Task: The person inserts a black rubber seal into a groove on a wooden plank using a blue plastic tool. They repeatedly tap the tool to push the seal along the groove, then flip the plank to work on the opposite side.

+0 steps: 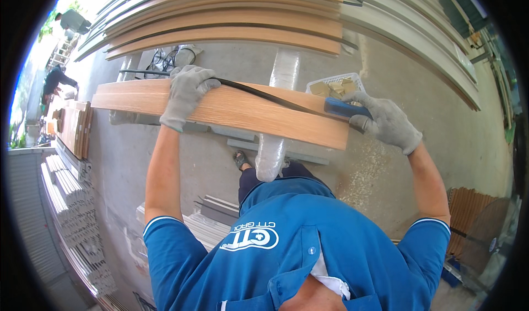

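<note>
"Along the wood-grain board (242, 108), over the plastic-wrapped support (285, 68), saw a black strip (250, 90). Looked stiff?"

"Looked bendy; seemed best pinched against the board. Saw fingers of left hand (188, 93) curled over strip, of right hand (386, 118) round a blue tool (346, 107)."

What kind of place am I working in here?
Probably a workshop for boards or trim: long wood-grain boards and white profiles lie stacked, pale shavings or scraps litter the floor, and a wood-grain board with a black strip lies across a plastic-wrapped support.
</note>
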